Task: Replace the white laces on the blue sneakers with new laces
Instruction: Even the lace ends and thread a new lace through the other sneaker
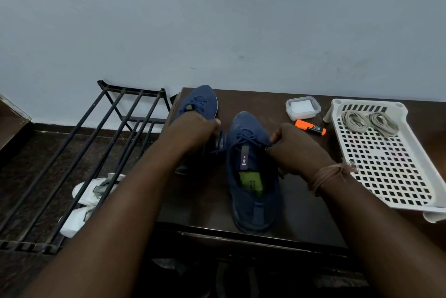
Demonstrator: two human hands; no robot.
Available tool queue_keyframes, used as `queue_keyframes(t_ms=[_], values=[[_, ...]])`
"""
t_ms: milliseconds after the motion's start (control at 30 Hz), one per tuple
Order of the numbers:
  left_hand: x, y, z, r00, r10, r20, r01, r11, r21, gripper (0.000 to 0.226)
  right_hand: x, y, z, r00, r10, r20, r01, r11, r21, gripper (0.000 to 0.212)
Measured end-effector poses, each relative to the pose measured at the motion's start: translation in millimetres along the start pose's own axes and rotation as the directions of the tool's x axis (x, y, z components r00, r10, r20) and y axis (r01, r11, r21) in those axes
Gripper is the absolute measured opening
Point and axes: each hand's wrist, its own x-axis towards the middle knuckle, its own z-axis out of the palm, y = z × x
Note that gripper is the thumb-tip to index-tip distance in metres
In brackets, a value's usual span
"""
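A: Where are the sneakers?
B: The near blue sneaker [253,177] sits mid-table [301,213], laced in blue; the second sneaker [200,101] lies behind the left hand [195,131].
A: The fingers?
B: Right hand [293,148] pinches a lace at the eyelets; the left's are curled, on what I cannot tell. Grey laces [369,121] lie in the white tray [391,172]
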Motion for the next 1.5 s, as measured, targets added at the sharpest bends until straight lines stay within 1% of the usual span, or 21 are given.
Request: queue_keyframes(t_ms=[33,133,233,333,400,467,567,700,833,933,1000,1033,1067,1100,1133,1167,1200,1233,1300,1333,1500], values=[[-6,0,-1,0.999,-0.002,0.049,-0.001,0.998,0.067,0.037,-1,-2,1,1.000,-0.002,-0.007,0.002,1.000,-0.016,0.017],[-9,-6,0,0.993,-0.032,0.111,0.038,0.998,-0.058,0.046,-3,-4,2,1.000,0.002,-0.014,-0.003,0.999,-0.038,0.018],[-5,-11,0,0.979,-0.029,0.204,0.096,0.941,-0.325,0.047,-4,-3,-1,1.000,0.007,-0.021,-0.007,1.000,-0.005,0.014],[3,-6,5,0.965,-0.026,0.261,0.215,0.653,-0.726,0.047,-6,-6,-4,1.000,-0.013,-0.004,0.013,0.999,0.036,0.015],[3,3,6,0.976,-0.048,0.211,0.207,0.497,-0.843,0.055,-10,-9,-8,0.998,0.006,0.063,-0.008,0.999,0.037,0.030],[4,6,9,0.965,-0.085,0.247,0.259,0.419,-0.870,0.059,-15,-12,-14,0.975,0.074,0.211,-0.079,0.997,0.013,0.042],[0,9,13,0.953,-0.126,0.276,0.303,0.335,-0.892,0.058,-19,-12,-18,0.932,0.110,0.347,-0.113,0.994,-0.014,0.035],[4,10,20,0.960,-0.138,0.242,0.275,0.316,-0.908,0.056,-9,-6,-19,0.978,0.037,0.204,-0.057,0.994,0.093,0.019],[5,11,25,0.965,-0.128,0.227,0.253,0.254,-0.933,0.048,-4,-4,-12,0.998,-0.054,-0.034,0.059,0.979,0.193,0.022],[7,11,16,0.977,-0.059,0.204,0.206,0.047,-0.977,0.049,-5,-5,-2,0.996,-0.074,0.055,0.070,0.994,0.078,0.034],[7,10,6,0.977,-0.049,0.208,0.203,-0.094,-0.975,0.051,-5,-4,1,0.994,-0.086,0.069,0.091,0.993,-0.076,0.025],[7,9,2,0.976,-0.059,0.212,0.206,-0.093,-0.974,0.050,-5,-4,2,0.995,-0.091,0.038,0.095,0.988,-0.123,0.021],[6,6,0,0.975,-0.082,0.209,0.208,-0.010,-0.978,0.049,-5,-4,1,0.996,-0.084,0.011,0.085,0.987,-0.134,0.018],[6,2,0,0.976,-0.115,0.184,0.202,0.163,-0.966,0.047,-5,-3,1,0.997,-0.075,-0.004,0.074,0.989,-0.129,0.017],[3,-1,0,0.980,-0.137,0.143,0.187,0.405,-0.895,0.045,-5,-3,0,0.998,-0.068,-0.012,0.066,0.990,-0.125,0.016],[0,-3,1,0.984,-0.138,0.109,0.173,0.649,-0.741,0.046,-6,-4,0,0.998,-0.063,-0.017,0.060,0.990,-0.129,0.016],[-3,-4,4,0.988,-0.122,0.092,0.153,0.827,-0.540,0.048,-6,-4,1,0.998,-0.057,-0.021,0.054,0.990,-0.134,0.017],[-7,-3,7,0.989,-0.106,0.100,0.134,0.931,-0.339,0.052,-6,-3,1,0.998,-0.055,-0.028,0.051,0.989,-0.137,0.017],[-13,2,12,0.987,-0.085,0.136,0.097,0.991,-0.088,0.057,-6,-3,3,0.997,-0.060,-0.051,0.053,0.989,-0.140,0.017],[-15,4,13,0.988,-0.073,0.139,0.081,0.995,-0.052,0.057,-6,-3,3,0.996,-0.062,-0.062,0.052,0.989,-0.140,0.017],[-13,9,7,0.992,-0.117,0.036,0.121,0.887,-0.445,0.047,-5,-1,3,0.996,-0.037,-0.083,0.025,0.989,-0.146,0.018]])
